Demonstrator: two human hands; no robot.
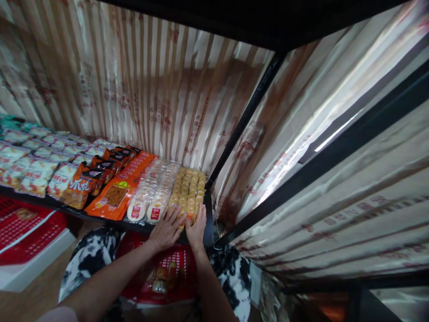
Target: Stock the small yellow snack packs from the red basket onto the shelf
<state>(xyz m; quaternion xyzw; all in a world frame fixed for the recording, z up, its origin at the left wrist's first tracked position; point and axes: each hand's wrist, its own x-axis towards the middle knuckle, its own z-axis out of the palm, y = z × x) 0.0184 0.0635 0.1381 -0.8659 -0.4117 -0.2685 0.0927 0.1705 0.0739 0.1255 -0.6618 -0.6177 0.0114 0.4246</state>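
Observation:
Rows of small yellow wrapped snacks (188, 185) lie at the right end of a dark shelf. My left hand (166, 229) rests with its fingers spread over the front left of these rows and touches the neighbouring clear-wrapped pack too. At the front right corner of the yellow rows is my right hand (196, 227), its fingers stretched along their outer side and its thumb apart. Left of them lie clear-wrapped packs of round white crackers (154, 211). Parts of the front yellow snacks are hidden under my hands.
Orange snack bags (109, 199) and white snack bags (35, 174) line the shelf (110, 222) to the left. A red basket (181, 277) with wrapped items sits below, between my knees. Another red basket (43, 241) stands at left. Black posts (248, 116) and pleated curtain surround the shelf.

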